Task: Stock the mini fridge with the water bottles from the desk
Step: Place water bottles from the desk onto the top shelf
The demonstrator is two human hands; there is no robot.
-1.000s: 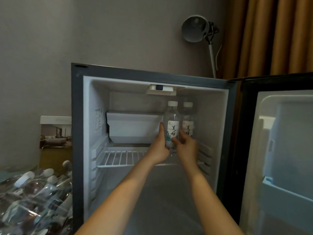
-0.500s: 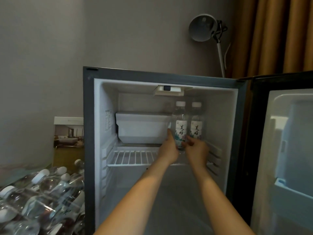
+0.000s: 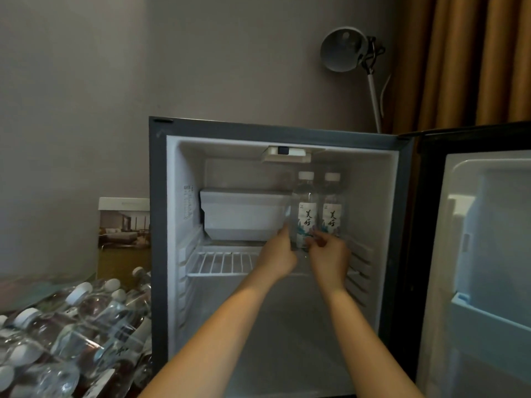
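The mini fridge (image 3: 158, 225) stands open. Two clear water bottles with white caps and white labels stand upright side by side at the right end of its wire shelf (image 3: 224, 262). Both of my arms reach inside. My left hand (image 3: 275, 254) is against the lower left side of the left bottle (image 3: 307, 208). My right hand (image 3: 329, 257) has curled fingers at that bottle's lower right, in front of the right bottle (image 3: 332, 209). The bottoms of both bottles are hidden behind my hands.
A plastic-wrapped pack of several water bottles (image 3: 71, 326) lies at the lower left. A picture card (image 3: 123, 222) leans on the wall behind it. A white freezer box (image 3: 244, 216) fills the shelf's left. The fridge door (image 3: 488, 254) hangs open on the right. A lamp (image 3: 344, 50) and curtain (image 3: 474, 53) stand behind.
My view has swung left, so the fridge sits further right in frame. My hands have slid a little lower on the left bottle, and the right fingers have curled more.
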